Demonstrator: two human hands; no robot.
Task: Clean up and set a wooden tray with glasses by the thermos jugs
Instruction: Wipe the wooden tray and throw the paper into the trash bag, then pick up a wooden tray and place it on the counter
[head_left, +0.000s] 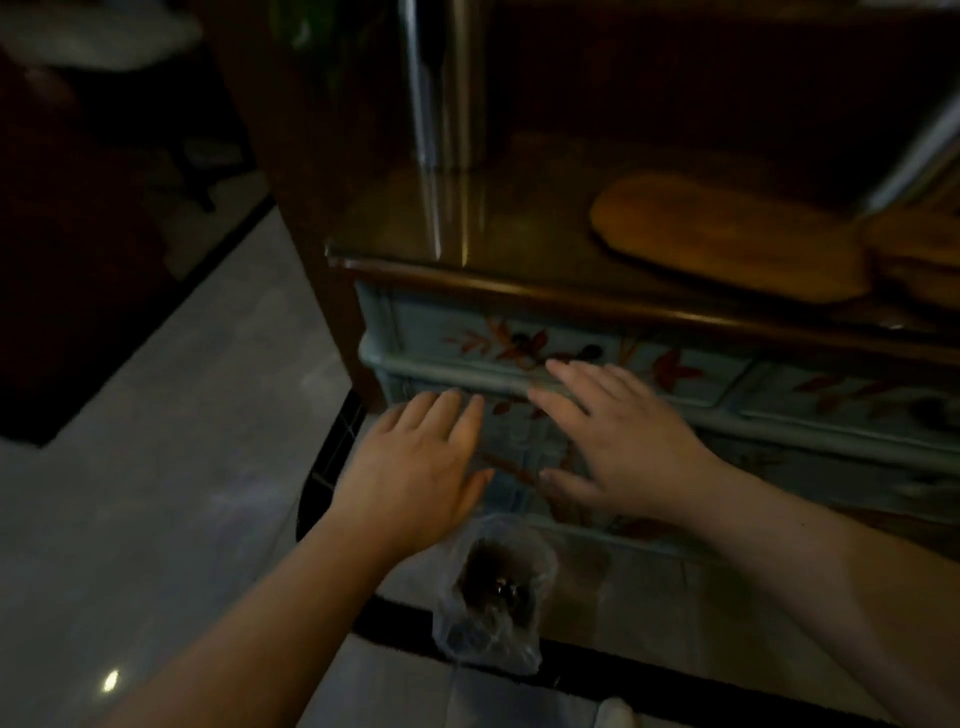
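Reaching toward the painted cabinet (545, 353), both hands are held flat, fingers spread and empty: left hand (415, 467), right hand (618, 447). The wooden tray (727, 239) is seen lying on the cabinet top, beside a thermos (441, 83).

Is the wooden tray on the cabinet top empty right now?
Empty as far as visible: the wooden tray lies flat with bare wood and no glasses on it. Its right end is hidden by another wooden piece.

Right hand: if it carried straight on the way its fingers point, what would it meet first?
Likely the pale blue painted cabinet front with red leaf motifs; the right hand, open and empty, already overlaps its moulding. Depth is unclear, so contact can't be judged.
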